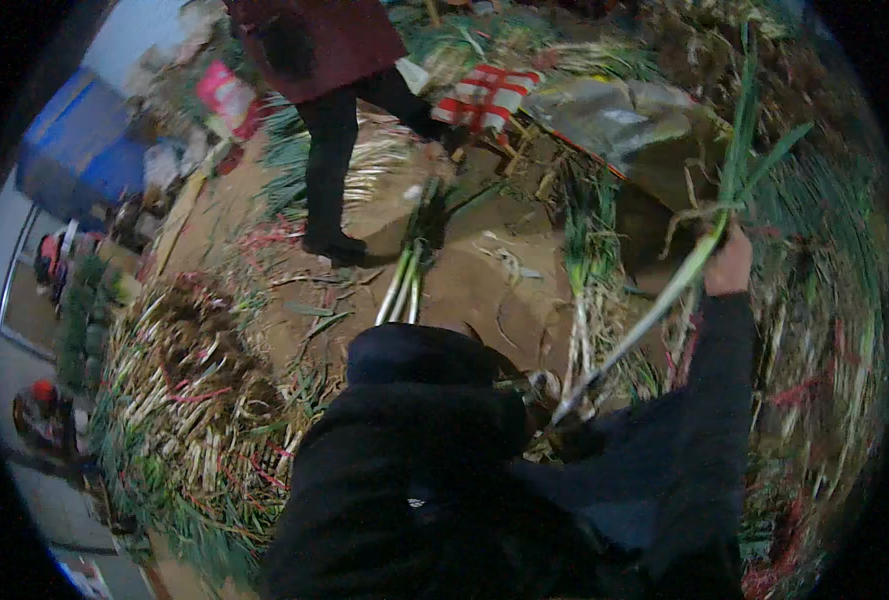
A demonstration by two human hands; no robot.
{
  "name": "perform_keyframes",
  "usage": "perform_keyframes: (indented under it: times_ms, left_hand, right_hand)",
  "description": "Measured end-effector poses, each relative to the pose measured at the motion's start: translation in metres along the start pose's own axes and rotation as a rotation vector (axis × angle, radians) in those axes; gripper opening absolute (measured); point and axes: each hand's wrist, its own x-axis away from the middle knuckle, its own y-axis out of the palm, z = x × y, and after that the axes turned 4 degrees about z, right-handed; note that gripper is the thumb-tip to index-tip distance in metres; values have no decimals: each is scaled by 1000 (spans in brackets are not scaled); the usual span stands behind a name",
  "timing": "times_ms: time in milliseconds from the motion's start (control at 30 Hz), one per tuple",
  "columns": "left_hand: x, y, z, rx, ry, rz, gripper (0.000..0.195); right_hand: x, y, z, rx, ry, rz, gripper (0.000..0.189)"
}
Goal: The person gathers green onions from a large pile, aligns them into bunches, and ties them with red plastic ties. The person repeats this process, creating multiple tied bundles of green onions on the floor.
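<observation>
My right hand is raised at the right, closed around a long green onion where its white stalk turns green. Dry outer leaves hang loose from the onion beside the fingers, and its root end slants down towards my lap. My left hand is out of view. Before me, a few green onions lie on the brown ground just past my dark-clothed knee. Another small bunch of green onions lies between that knee and my raised forearm, among peeled dry leaves.
Heaps of green onions with red ties lie at the left and along the right. A person in a dark red coat stands ahead. Near them are a stool with a red-and-white checked cover, a grey plastic sheet and a blue container.
</observation>
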Motion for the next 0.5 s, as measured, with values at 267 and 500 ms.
perform_keyframes:
  times_ms: [267,500]
  left_hand:
    - [9,-144,31,992,-198,745,63]
    - [8,-145,40,1180,-210,1012,54]
  right_hand:
    - [41,56,49,-279,169,-215,26]
    - [55,56,91,86,3,-208,35]
